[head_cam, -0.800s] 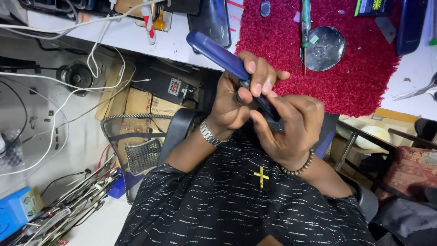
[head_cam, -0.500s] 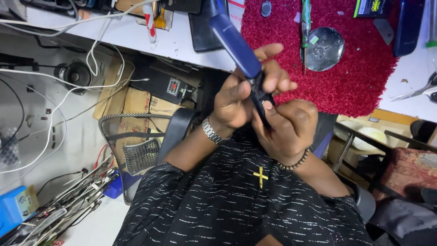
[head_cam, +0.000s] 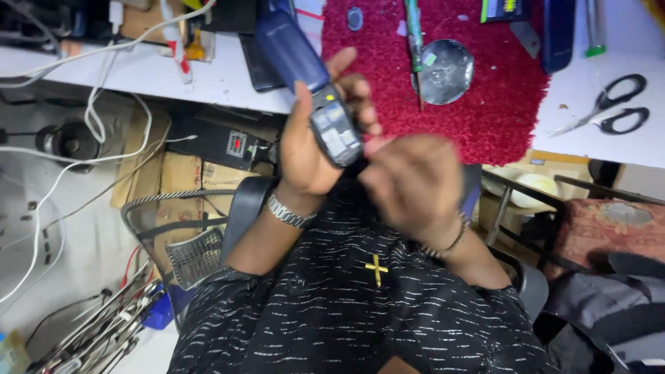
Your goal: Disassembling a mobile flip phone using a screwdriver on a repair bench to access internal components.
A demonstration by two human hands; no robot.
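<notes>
My left hand, with a metal watch on its wrist, grips a dark blue mobile phone held upright in front of my chest. The phone's back is open and shows an inner compartment with metal parts. My right hand is blurred, with its back to the camera, and sits at the phone's lower end just right of it. Its fingers are curled; what they hold is hidden.
A red fuzzy mat on the white desk carries a round metal disc and a green-handled screwdriver. Scissors lie at the right. White cables and a wire basket are at the left.
The phone has turned so that its open back faces the camera, and it now stands more upright. My right hand has slid down off the phone's side to its lower end.
</notes>
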